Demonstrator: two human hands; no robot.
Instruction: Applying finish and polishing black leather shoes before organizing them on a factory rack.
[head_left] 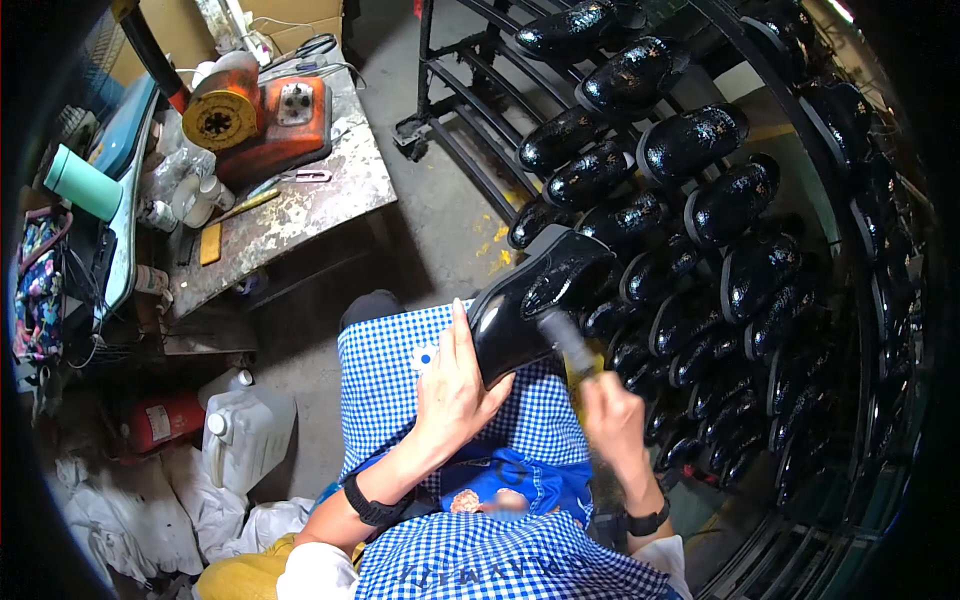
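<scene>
A glossy black shoe (pixel 530 295) lies across my lap, its toe pointing up and to the right. My left hand (pixel 455 385) grips the shoe at its near-left end, fingers along the side and thumb beneath. In my closed right hand (pixel 613 415) is a short tool (pixel 570 342), dark near my fingers and pale grey at its tip. Motion blurs it, so its exact kind is unclear. The tip meets or nearly meets the shoe's right side. A blue-and-white checked apron (pixel 385 385) covers my lap under the shoe.
A rack (pixel 470 165) of many glossy black shoes stands close on my right. To the left, a worn worktable (pixel 345 185) carries an orange machine (pixel 290 125), cups and small tools. A mint-green tumbler (pixel 83 183) sits left of it; a white jug (pixel 245 435) stands below.
</scene>
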